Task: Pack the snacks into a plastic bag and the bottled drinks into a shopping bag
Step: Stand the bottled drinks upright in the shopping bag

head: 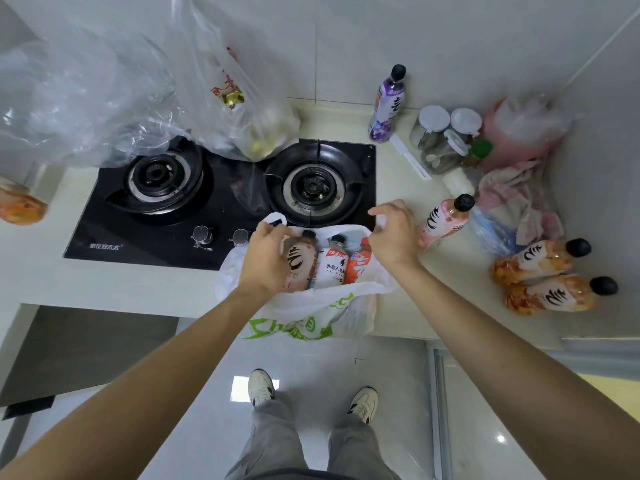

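A white shopping bag with green print hangs at the counter's front edge. Three bottles stand inside it: a brown one, a white one and an orange one. My left hand grips the bag's left handle and rim. My right hand pinches the right rim, holding the mouth wide. Loose bottles stand or lie on the counter: a purple one, a pink one and two orange ones. A clear plastic bag with snacks sits behind the stove.
A black two-burner gas stove fills the counter ahead. Glass jars, a pink bag and a crumpled cloth crowd the right corner. Another clear bag lies at the left. An orange bottle sits at the far left.
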Tool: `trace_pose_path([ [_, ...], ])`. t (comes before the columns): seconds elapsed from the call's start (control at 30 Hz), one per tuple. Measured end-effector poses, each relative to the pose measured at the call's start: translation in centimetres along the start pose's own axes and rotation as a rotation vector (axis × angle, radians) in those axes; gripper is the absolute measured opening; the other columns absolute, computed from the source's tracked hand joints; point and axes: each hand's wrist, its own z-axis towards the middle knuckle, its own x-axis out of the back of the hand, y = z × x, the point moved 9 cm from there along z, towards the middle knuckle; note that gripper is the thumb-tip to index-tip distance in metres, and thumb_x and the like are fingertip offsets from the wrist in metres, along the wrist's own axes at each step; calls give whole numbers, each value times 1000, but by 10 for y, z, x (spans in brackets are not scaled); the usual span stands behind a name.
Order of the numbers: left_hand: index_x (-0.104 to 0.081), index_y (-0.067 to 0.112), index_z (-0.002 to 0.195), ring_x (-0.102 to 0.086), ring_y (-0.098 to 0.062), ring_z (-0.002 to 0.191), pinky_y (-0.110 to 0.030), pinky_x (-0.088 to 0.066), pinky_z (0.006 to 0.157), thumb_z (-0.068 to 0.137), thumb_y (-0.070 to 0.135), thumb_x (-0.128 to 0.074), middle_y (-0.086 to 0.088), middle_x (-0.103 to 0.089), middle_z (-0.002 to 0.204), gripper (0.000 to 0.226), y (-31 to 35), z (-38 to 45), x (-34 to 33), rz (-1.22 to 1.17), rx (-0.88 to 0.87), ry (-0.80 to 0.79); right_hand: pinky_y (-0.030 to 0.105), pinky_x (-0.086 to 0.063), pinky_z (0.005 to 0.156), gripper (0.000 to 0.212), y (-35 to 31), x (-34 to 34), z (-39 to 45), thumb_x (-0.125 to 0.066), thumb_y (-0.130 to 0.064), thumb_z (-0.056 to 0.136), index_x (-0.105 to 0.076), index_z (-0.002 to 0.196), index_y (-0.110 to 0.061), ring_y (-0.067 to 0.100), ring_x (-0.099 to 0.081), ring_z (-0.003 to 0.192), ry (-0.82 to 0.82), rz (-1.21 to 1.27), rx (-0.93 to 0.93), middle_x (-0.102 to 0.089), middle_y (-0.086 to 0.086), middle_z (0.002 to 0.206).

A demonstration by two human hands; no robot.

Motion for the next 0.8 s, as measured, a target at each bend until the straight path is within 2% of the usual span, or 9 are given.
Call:
trace_pose_path([
  [0.1,-57,16,126,-53,-20,106,-17,-41,85,88,-7,-60,-8,-48,121,45,0,0,37,-244,112,106,20,-40,83,46,-8,29,-7,-54,15,82,-74,112,-13,24,-62,103,78,139,-71,-55,1,117],
  [0.17,-54,21,128,-55,-22,104,-33,-50,91,86,-6,-60,-8,-50,122,50,-5,3,58,-368,179,156,22,-45,87,47,-14,46,-8,-53,16,82,-75,109,-16,22,-63,104,97,224,-94,-58,0,116],
  [0.23,-53,27,126,-61,-26,102,-46,-58,90,84,1,-64,-6,-54,118,50,-8,6,76,-443,227,189,35,-57,91,47,-20,63,-8,-51,15,81,-74,98,-23,18,-65,104,117,340,-107,-67,1,115],
  [0.33,-62,19,114,-67,-25,92,-47,-61,81,87,18,-69,1,-64,98,28,-5,7,97,-379,241,176,48,-63,82,44,-27,93,-10,-53,11,81,-74,94,-26,17,-69,96,194,441,-144,-68,-8,100],
  [0.4,-67,6,94,-69,-25,69,-41,-60,69,90,24,-68,-4,-71,77,18,-2,6,105,-364,247,155,49,-65,71,35,-31,107,-11,-59,7,84,-73,100,-20,19,-70,80,213,437,-170,-66,-5,91],
  [0.5,-63,-7,82,-55,-14,43,-32,-48,53,93,19,-68,-6,-65,56,29,8,0,108,-503,235,86,51,-64,62,18,-26,111,-13,-69,-3,88,-71,102,-15,27,-71,66,140,334,-218,-70,8,93],
  [0.6,-63,-1,82,-50,-14,46,-27,-42,46,96,16,-66,-4,-65,58,23,20,-8,111,-597,171,37,45,-62,81,6,-21,115,-15,-77,-18,87,-75,91,-13,30,-74,86,35,118,-200,-72,2,84],
  [0.7,-59,11,78,-48,-18,50,-26,-40,45,99,22,-63,-9,-62,61,25,23,-13,124,-685,127,91,33,-57,81,33,-16,108,-21,-82,-35,86,-76,82,-3,26,-71,82,-224,-158,-250,-69,1,53],
  [0.8,-61,14,82,-44,-13,45,-25,-44,47,101,22,-62,-9,-63,65,21,24,-15,140,-749,124,150,27,-51,63,38,-12,108,-28,-78,-31,89,-72,65,-3,17,-65,56,-353,-260,-305,-67,4,49],
])
